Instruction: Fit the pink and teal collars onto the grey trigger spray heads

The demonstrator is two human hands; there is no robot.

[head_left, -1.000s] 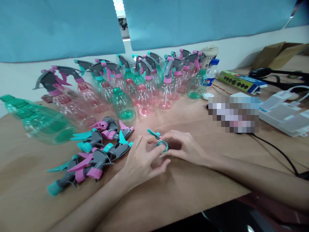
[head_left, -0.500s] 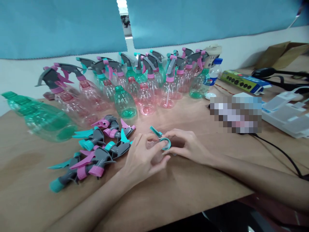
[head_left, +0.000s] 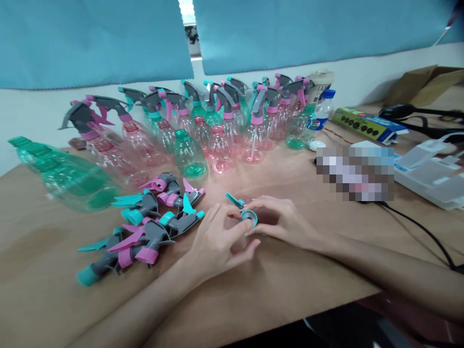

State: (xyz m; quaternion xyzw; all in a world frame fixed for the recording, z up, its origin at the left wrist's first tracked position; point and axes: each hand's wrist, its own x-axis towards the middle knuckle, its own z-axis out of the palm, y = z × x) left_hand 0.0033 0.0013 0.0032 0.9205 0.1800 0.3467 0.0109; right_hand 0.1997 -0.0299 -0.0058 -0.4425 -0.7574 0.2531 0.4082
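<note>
Above the wooden table, a spray trigger head (head_left: 249, 217) is held with its teal collar opening facing me and its teal lever pointing up and left. My left hand (head_left: 221, 237) is closed on it, the thumb at the collar's opening. Gripping the collar from the other side, my right hand (head_left: 284, 217) has thumb and fingers pinched around its edge. Most of the grey body is hidden behind the fingers. Left of my hands lies a pile of loose trigger heads (head_left: 155, 237) in grey with pink or teal parts.
Several pink bottles (head_left: 222, 153) and green bottles (head_left: 191, 154) stand behind, many topped with triggers. Green bottles (head_left: 79, 181) lie at the left. To the right are a Pepsi bottle (head_left: 322, 113), a yellow-blue box (head_left: 366, 126), a clear plastic organizer (head_left: 431, 179) and a black cable (head_left: 420, 224).
The left thumb has shifted slightly down at the collar, exposing more of its inside. Both hands still hold the trigger head, and the whole view has moved a little.
</note>
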